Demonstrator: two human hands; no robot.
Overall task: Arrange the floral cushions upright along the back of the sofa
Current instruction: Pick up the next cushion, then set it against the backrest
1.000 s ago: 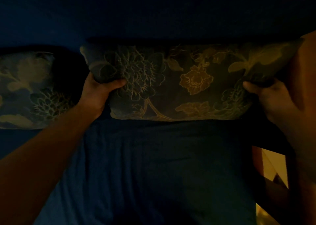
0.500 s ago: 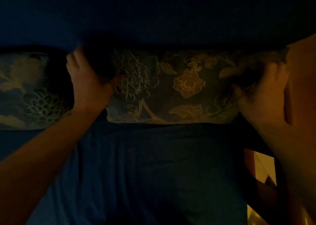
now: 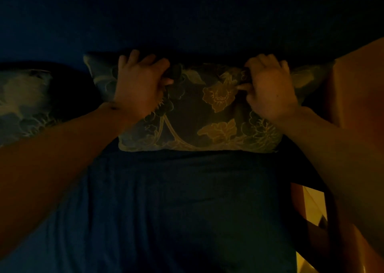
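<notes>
The scene is very dim. A wide floral cushion stands against the dark blue sofa back, its lower edge on the blue seat. My left hand grips its top edge left of centre, fingers curled over the top. My right hand pinches the top edge right of centre. A second floral cushion leans against the back at the far left, apart from the first by a dark gap.
An orange-brown sofa arm or side panel rises at the right, touching the cushion's right corner. Below it, a lit yellowish patch of floor shows beside the seat's right edge.
Both hands have moved from the cushion's outer ends up and inward to its top edge. The cushion has stayed against the sofa back.
</notes>
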